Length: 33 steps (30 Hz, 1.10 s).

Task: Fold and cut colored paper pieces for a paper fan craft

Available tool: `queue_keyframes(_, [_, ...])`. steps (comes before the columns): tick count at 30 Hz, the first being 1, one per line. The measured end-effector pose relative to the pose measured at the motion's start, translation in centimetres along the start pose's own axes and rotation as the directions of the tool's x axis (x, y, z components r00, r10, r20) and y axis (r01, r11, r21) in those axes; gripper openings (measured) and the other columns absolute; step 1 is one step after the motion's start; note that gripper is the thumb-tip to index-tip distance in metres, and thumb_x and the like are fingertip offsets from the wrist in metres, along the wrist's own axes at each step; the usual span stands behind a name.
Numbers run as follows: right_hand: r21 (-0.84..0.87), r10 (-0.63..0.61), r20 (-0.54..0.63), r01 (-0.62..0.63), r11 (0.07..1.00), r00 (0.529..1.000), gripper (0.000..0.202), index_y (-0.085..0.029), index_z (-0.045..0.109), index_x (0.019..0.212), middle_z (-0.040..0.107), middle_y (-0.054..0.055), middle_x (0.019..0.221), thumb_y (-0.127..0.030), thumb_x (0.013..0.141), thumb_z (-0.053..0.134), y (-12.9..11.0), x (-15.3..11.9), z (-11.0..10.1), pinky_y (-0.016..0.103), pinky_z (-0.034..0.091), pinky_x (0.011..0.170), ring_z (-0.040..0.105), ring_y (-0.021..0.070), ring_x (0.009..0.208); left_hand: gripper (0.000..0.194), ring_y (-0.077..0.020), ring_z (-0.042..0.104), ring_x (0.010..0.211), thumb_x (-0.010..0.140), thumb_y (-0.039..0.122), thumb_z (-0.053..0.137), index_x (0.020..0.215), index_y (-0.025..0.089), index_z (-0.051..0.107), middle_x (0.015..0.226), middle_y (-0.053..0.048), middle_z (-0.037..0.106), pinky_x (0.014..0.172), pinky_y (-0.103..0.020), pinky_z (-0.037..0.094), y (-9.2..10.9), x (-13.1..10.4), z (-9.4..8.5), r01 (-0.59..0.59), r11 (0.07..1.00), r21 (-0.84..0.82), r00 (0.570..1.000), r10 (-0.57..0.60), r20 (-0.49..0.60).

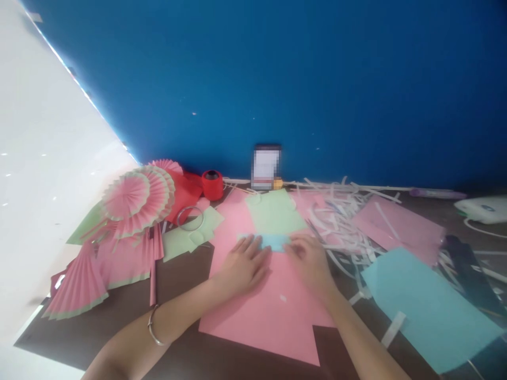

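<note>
A narrow piece of light blue paper (277, 243) lies crosswise on a large pink sheet (265, 316), in front of a pale green sheet (275, 211). My left hand (247, 264) rests on its left part, fingers stretched out and lying flat. At its right end, my right hand (311, 261) has its fingers bent in and the thumb close to them, pinching the paper's edge. The fingers partly cover both ends of the blue paper, so its full length is hidden.
Pleated pink and green paper fans (130, 200) pile up at left, near a red tape roll (213, 186). A phone-like device (266, 166) leans on the blue wall. White paper strips (344, 227), a turquoise sheet (431, 311) and a glue gun (483, 209) lie at right.
</note>
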State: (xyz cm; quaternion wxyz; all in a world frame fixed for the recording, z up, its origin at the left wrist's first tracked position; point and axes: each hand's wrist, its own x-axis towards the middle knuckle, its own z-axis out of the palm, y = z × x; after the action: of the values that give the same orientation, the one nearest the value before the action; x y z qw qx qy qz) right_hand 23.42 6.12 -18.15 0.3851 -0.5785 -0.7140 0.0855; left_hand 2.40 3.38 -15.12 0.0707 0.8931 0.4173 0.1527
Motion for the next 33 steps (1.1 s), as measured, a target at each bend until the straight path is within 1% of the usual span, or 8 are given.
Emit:
queue_keyframes(7, [-0.164, 0.044, -0.038, -0.050, 0.985, 0.998, 0.015, -0.019, 0.053, 0.077, 0.060, 0.007, 0.078, -0.034, 0.079, 0.055, -0.8, -0.1, 0.0, 0.039, 0.040, 0.076, 0.053, 0.0238, 0.080, 0.044, -0.0299, 0.037, 0.127, 0.091, 0.035, 0.034, 0.130, 0.018, 0.043, 0.140, -0.013, 0.038, 0.103, -0.045, 0.031, 0.1, 0.1, 0.0, 0.000, 1.000, 0.028, 1.000, 0.000, -0.009])
queue_keyframes(12, [-0.420, -0.015, 0.001, 0.014, 0.907, 1.000, 0.029, -0.016, 0.054, 0.098, 0.060, 0.014, 0.101, -0.039, 0.080, 0.053, -3.5, -0.5, -0.2, 0.045, 0.031, 0.086, 0.047, 0.0316, 0.101, 0.046, -0.0301, 0.033, 0.130, 0.091, 0.037, 0.034, 0.134, 0.021, 0.039, 0.142, -0.011, 0.034, 0.105, -0.046, 0.028, 0.0, -0.1, 0.4, -0.001, 0.999, 0.041, 1.000, 0.002, -0.015])
queue_keyframes(15, [-0.467, 0.060, 0.004, -0.051, 0.883, 0.998, 0.027, -0.017, 0.054, 0.103, 0.060, 0.013, 0.106, -0.035, 0.083, 0.049, -3.9, -0.6, -0.4, 0.046, 0.031, 0.086, 0.046, 0.0314, 0.103, 0.046, -0.0295, 0.029, 0.132, 0.091, 0.038, 0.032, 0.135, 0.022, 0.037, 0.144, -0.009, 0.032, 0.106, -0.046, 0.026, 0.0, -0.2, 0.5, 0.015, 0.999, 0.043, 1.000, -0.015, -0.002])
queue_keyframes(19, [-0.514, 0.184, -0.027, -0.171, 0.840, 0.983, 0.030, -0.020, 0.053, 0.112, 0.056, 0.012, 0.115, -0.030, 0.086, 0.042, -3.4, -0.9, -1.0, 0.048, 0.032, 0.085, 0.044, 0.0316, 0.108, 0.056, -0.0298, 0.023, 0.135, 0.091, 0.041, 0.030, 0.138, 0.011, 0.030, 0.144, -0.014, 0.030, 0.109, -0.043, 0.024, 0.2, -0.3, 0.6, 0.076, 0.995, 0.059, 0.996, -0.079, 0.042])
queue_keyframes(26, [-0.584, 0.145, 0.019, -0.107, 0.805, 0.989, 0.034, -0.024, 0.057, 0.109, 0.047, 0.012, 0.129, -0.011, 0.083, 0.039, -3.6, -1.2, -1.6, 0.048, 0.031, 0.087, 0.039, 0.0296, 0.118, 0.060, -0.0307, 0.019, 0.135, 0.091, 0.042, 0.026, 0.137, 0.003, 0.027, 0.144, -0.021, 0.026, 0.108, -0.046, 0.025, 0.3, -0.5, 1.2, 0.200, 0.973, 0.112, 0.979, -0.202, 0.002])
queue_keyframes(28, [-0.591, 0.065, 0.012, -0.045, 0.805, 0.998, 0.032, -0.023, 0.060, 0.104, 0.045, 0.012, 0.132, -0.008, 0.081, 0.042, -3.5, -1.2, -1.8, 0.049, 0.028, 0.088, 0.037, 0.0307, 0.120, 0.056, -0.0306, 0.022, 0.135, 0.090, 0.037, 0.028, 0.136, 0.004, 0.028, 0.143, -0.021, 0.029, 0.107, -0.047, 0.025, 0.2, -0.5, 1.3, 0.205, 0.971, 0.120, 0.979, -0.204, -0.025])
queue_keyframes(30, [-0.555, -0.092, 0.074, 0.118, 0.823, 0.993, 0.030, -0.023, 0.060, 0.102, 0.049, 0.011, 0.130, -0.008, 0.082, 0.043, -3.5, -1.2, -2.1, 0.049, 0.025, 0.092, 0.039, 0.0290, 0.120, 0.053, -0.0304, 0.026, 0.133, 0.090, 0.032, 0.030, 0.135, 0.004, 0.031, 0.141, -0.021, 0.033, 0.107, -0.048, 0.025, 0.1, -0.5, 1.3, 0.205, 0.971, 0.121, 0.978, -0.199, -0.054])
queue_keyframes(33, [-0.442, -0.316, 0.221, 0.383, 0.811, 0.923, 0.026, -0.025, 0.061, 0.099, 0.058, 0.007, 0.121, -0.010, 0.084, 0.046, -3.6, -1.0, -2.5, 0.047, 0.021, 0.096, 0.046, 0.0251, 0.114, 0.049, -0.0298, 0.032, 0.131, 0.088, 0.027, 0.033, 0.132, 0.006, 0.036, 0.138, -0.020, 0.039, 0.106, -0.048, 0.026, 0.0, -0.5, 1.1, 0.204, 0.973, 0.109, 0.977, -0.196, -0.084])
